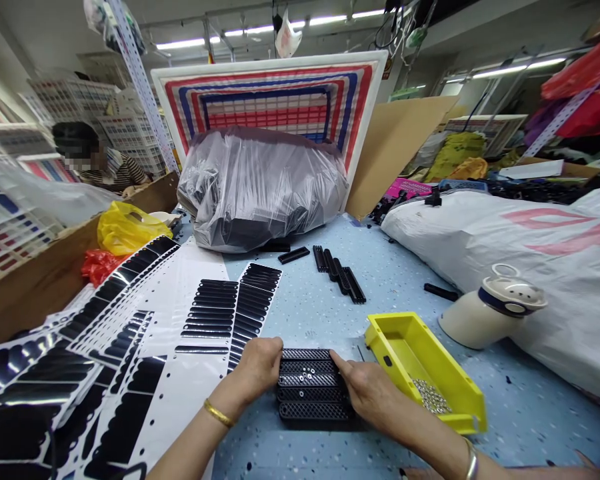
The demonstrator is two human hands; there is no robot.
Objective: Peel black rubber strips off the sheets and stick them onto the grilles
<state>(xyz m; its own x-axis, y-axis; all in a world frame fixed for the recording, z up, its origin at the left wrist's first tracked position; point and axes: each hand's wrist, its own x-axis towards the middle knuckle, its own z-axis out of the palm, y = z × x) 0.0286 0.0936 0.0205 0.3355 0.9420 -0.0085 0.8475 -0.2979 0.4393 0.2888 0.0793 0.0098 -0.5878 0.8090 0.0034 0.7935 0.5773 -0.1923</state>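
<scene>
Several black plastic strips (313,393) with a textured lattice surface lie side by side at the front of the blue table. A few small silver nuts (307,375) rest on top of them. My left hand (260,363) is closed at the strips' left end, its thumb and fingers pressed to the far corner. At the right end, my right hand (367,387) grips the strips with the index finger along the far corner. A yellow parts bin (440,353) stands just right of my right hand, with a pile of small silver nuts (430,395) inside.
Sheets of black stickers (210,307) cover the left side. More black strips (337,273) lie farther back, before a bulging plastic bag (265,187) and an upright basket (275,63). A cream bottle (485,310) leans by a white sack (480,227). A person (105,160) sits at far left.
</scene>
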